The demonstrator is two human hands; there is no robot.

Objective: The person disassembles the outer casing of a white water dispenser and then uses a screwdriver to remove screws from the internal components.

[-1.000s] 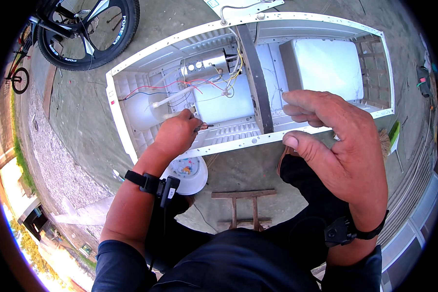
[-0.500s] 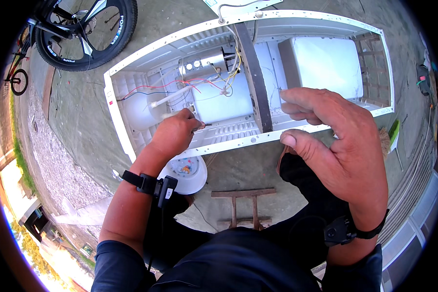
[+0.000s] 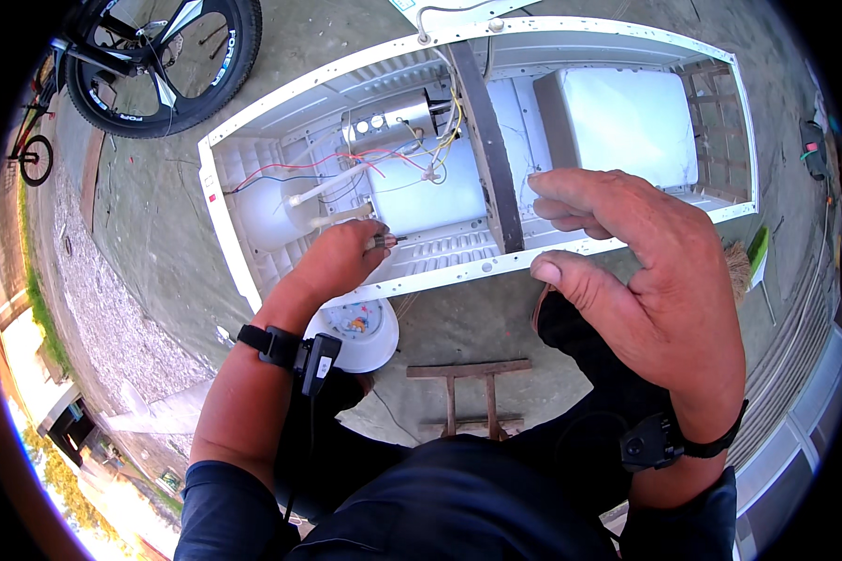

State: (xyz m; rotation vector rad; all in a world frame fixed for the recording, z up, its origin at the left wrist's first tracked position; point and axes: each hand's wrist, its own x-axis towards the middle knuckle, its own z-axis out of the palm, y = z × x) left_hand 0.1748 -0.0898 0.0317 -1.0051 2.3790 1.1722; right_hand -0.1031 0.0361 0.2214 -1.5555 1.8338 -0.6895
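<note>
A long white appliance casing (image 3: 487,269) lies open in front of me, with a dark crossbar (image 3: 492,150) across its middle. Over its near left part, my left hand (image 3: 344,254) is closed around a small, short tool (image 3: 382,242) with a thin dark tip pointing right; its exact kind is too small to make out. Beside that hand are a white box-like part (image 3: 430,201), a pale hose end (image 3: 339,218) and red, blue and yellow wires (image 3: 346,159). Close to the camera, my right hand (image 3: 660,271) hovers with thumb and fingers apart, nothing between them.
A silver cylinder (image 3: 391,122) sits inside the casing's far left; another white box (image 3: 627,126) fills its right half. Near my left forearm stands a white bowl-shaped container (image 3: 357,351). A low wooden stool (image 3: 468,371) is between my legs, and a bicycle wheel (image 3: 225,93) stands far left.
My left hand has shifted slightly right and down, showing more of the tool and the pale hose end. My right hand has drifted a little left, still spread.
</note>
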